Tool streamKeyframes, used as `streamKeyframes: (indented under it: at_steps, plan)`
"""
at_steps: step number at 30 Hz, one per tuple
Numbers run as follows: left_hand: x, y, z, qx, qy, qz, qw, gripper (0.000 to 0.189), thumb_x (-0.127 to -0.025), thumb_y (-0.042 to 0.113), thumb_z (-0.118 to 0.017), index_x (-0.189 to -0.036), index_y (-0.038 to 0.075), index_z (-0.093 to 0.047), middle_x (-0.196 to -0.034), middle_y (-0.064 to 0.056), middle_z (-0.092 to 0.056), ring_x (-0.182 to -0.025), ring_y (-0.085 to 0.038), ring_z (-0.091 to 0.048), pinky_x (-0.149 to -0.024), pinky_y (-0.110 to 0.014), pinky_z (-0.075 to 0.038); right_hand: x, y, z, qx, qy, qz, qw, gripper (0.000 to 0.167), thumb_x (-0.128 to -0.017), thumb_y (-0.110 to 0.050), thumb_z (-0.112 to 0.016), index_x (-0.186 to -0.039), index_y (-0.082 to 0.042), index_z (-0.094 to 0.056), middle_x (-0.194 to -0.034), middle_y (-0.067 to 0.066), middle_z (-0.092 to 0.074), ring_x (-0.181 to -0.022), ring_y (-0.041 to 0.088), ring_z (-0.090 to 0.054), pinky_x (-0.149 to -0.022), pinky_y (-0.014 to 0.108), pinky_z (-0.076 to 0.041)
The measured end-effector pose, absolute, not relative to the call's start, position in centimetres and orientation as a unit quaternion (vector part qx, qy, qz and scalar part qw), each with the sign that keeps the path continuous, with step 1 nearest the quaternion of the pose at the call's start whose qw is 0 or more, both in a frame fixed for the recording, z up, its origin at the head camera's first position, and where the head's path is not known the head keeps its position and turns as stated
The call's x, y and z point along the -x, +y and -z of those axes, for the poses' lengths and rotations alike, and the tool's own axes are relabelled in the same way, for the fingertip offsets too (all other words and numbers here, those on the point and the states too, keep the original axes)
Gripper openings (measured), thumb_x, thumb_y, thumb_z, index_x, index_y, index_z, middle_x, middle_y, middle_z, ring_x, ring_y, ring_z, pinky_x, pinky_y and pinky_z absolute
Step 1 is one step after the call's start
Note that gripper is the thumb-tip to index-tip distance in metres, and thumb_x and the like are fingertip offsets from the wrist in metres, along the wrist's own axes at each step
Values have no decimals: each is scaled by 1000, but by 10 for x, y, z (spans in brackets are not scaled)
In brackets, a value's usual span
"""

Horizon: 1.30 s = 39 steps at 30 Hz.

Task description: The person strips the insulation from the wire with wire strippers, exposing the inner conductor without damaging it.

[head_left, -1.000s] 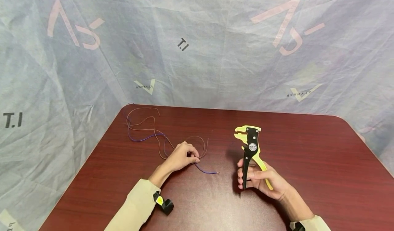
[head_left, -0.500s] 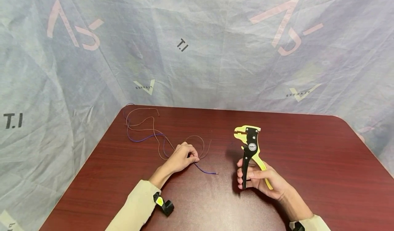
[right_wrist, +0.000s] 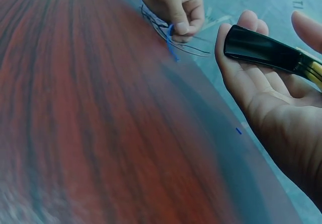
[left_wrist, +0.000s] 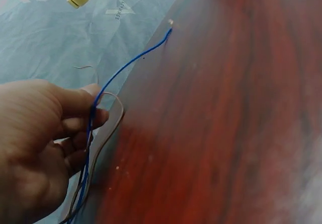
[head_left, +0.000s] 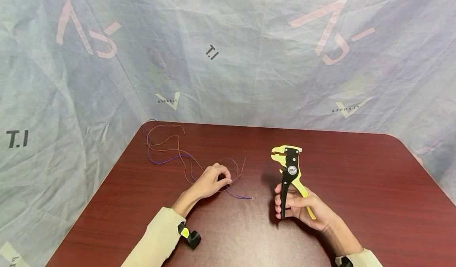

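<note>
The right hand holds a yellow-and-black wire stripper above the desk, grip curled round one handle. Farther, the left hand pinches a blue wire, brown wire beside it; loops trail far left.

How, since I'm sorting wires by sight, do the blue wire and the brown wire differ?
Colour: the blue wire is vivid, the brown wire dull.
Shape: past the left hand, the blue wire stretches out in a gentle curve, while the brown wire bends round in a loop.
Both are thin and run together at that hand.
</note>
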State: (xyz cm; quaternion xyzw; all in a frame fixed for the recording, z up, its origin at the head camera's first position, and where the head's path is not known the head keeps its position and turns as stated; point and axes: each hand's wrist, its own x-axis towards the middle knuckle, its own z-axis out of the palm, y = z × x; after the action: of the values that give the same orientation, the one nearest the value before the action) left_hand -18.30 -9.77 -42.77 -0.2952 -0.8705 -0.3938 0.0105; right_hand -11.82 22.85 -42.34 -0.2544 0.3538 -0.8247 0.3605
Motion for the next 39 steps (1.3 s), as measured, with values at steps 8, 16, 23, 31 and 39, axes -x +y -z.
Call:
streamKeyframes:
  at_steps: [8,16,23,31,39]
  plan:
    - [180,-92,420,306,-831,463,23,12,-93,0,-65,-85,8,-60,-75,-6,-68,-66,-15,-60,-59,-20,-42,118,229,422,256,351,823,367,44,-96,13,-27,-132,-1,-48,-116,9,-71,-105,23,-70,-95,42,-56]
    - [178,-89,415,287,-827,483,17,28,-96,-2,-60,-124,-4,-63,-82,-14,-71,-71,-23,-67,-66,-23,-55,118,230,420,252,351,824,368,45,-96,13,-27,-133,-1,-48,-115,9,-71,-105,22,-70,-94,42,-56]
    - [176,-86,413,250,-812,527,-14,25,-97,-4,-56,-121,-8,-64,-86,-24,-70,-64,-11,-64,-59,-23,-57,118,231,419,250,351,822,372,44,-96,13,-27,-133,-1,-47,-115,8,-71,-105,22,-70,-94,41,-56]
    - [176,-82,413,218,-807,549,-6,21,-93,-10,-52,-111,-9,-64,-85,-25,-69,-63,-7,-56,-56,-18,-48,118,231,418,249,352,821,374,45,-96,13,-26,-133,-2,-48,-115,8,-70,-105,22,-69,-94,42,-55]
    - [177,-81,414,201,-814,545,32,16,-97,4,-60,-109,-4,-67,-81,-22,-68,-67,-30,-62,-55,-16,-36,118,231,418,250,351,822,372,44,-96,13,-28,-132,-1,-48,-115,9,-70,-104,23,-69,-94,42,-55]
